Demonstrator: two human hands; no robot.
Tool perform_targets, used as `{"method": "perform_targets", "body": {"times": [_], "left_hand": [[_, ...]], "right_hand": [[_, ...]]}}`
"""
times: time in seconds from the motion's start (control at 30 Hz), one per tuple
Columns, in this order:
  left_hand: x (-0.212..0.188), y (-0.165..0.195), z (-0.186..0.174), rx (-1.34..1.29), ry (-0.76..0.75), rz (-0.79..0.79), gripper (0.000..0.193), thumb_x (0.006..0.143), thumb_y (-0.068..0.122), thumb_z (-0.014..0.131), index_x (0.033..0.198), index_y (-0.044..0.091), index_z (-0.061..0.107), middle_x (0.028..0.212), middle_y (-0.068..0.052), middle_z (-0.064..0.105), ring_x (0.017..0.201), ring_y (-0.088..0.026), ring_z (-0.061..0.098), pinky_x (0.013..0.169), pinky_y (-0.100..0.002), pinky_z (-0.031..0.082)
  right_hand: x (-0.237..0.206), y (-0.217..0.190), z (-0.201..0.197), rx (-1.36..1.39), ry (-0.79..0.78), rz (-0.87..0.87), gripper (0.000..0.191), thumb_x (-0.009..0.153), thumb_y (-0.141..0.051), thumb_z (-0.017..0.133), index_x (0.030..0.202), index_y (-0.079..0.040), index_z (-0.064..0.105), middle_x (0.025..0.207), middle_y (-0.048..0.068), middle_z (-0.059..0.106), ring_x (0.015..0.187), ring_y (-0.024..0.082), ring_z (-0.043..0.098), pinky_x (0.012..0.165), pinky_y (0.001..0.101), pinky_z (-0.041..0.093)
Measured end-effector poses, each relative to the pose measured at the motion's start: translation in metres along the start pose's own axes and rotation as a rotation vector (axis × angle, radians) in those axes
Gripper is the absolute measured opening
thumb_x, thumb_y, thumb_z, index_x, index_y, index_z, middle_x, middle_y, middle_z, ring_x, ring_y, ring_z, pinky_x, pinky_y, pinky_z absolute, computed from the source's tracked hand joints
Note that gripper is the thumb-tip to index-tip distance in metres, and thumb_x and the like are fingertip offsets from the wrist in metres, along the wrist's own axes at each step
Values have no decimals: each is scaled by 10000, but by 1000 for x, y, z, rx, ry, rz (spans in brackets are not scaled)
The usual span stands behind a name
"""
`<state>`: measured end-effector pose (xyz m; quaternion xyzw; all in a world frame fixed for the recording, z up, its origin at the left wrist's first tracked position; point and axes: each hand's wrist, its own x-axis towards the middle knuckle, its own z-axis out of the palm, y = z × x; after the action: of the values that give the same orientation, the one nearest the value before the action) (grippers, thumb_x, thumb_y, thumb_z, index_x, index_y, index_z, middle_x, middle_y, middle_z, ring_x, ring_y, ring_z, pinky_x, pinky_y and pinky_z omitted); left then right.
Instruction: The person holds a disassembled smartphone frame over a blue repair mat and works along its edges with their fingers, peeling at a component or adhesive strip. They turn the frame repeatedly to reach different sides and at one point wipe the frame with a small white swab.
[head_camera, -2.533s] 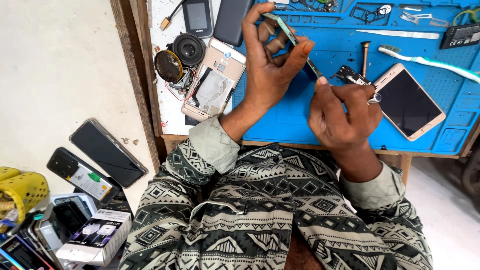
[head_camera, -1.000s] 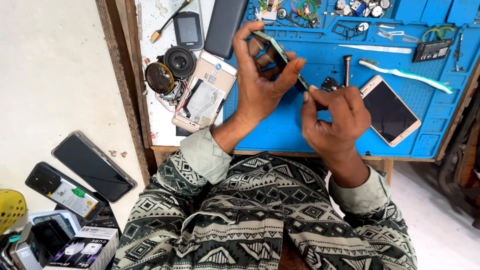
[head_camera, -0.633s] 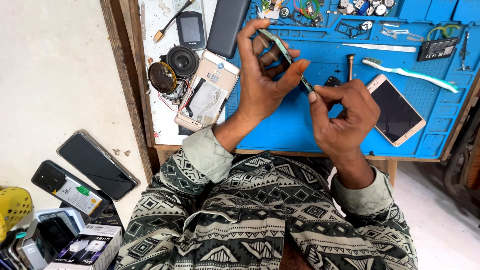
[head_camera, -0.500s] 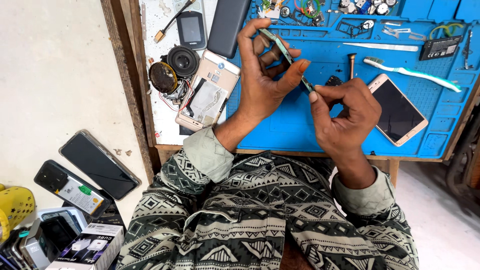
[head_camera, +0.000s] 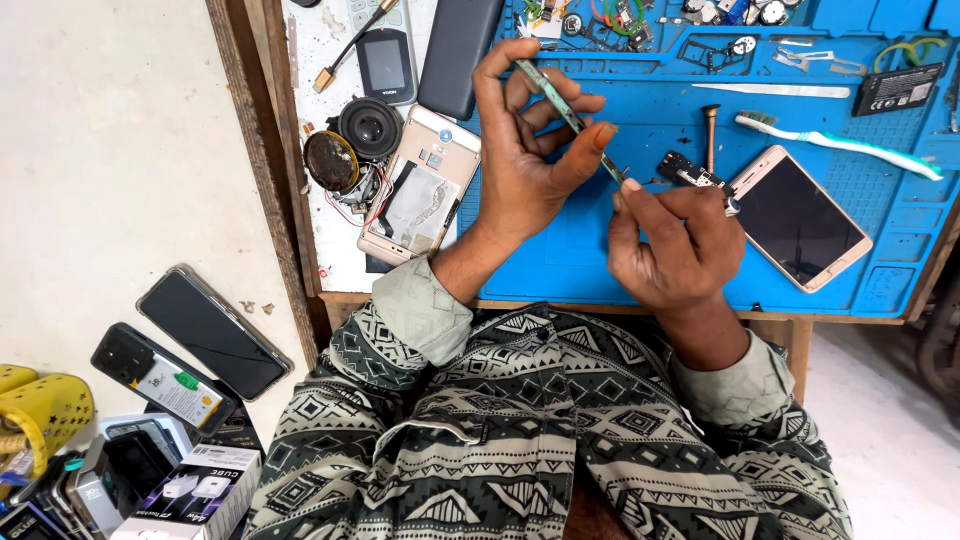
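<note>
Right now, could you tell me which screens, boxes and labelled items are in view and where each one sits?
Gold phone: on the blue mat, right of the right hand; dark screen up.
Small phone: top of the bench; grey screen.
Black phone: floor, left; dark glass.
Labelled phone: beside it; white and green sticker.
White box: bottom left; charger picture.
Battery: mat's top right; black, labelled.

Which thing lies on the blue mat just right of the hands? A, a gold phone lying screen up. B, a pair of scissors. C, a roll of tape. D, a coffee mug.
A: a gold phone lies screen up on the blue mat, just right of the right hand, below a toothbrush.
</note>
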<state>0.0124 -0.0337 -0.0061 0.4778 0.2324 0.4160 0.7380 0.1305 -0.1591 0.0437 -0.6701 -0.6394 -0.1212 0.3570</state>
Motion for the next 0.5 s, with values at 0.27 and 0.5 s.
{"method": "perform_targets", "body": {"times": [0.27,0.5], "left_hand": [[2,0,-4,0,-22,-22,755,1003,111,811,1480,203,233,1220,-69,521,1174,-199,676,940,-308,654],[3,1,-4,-53,-6,-36,738,1013,111,804,1484,194,242,1202,-79,527,1163,-206,683,936,-299,657]], "right_hand": [[-9,0,-1,186,15,167,207,914,30,851,1065,-55,738,927,75,637,753,186,614,567,287,477],[-7,1,1,103,27,84,225,882,4,888,1040,-73,746,899,74,647,742,205,619,581,312,475]]}}
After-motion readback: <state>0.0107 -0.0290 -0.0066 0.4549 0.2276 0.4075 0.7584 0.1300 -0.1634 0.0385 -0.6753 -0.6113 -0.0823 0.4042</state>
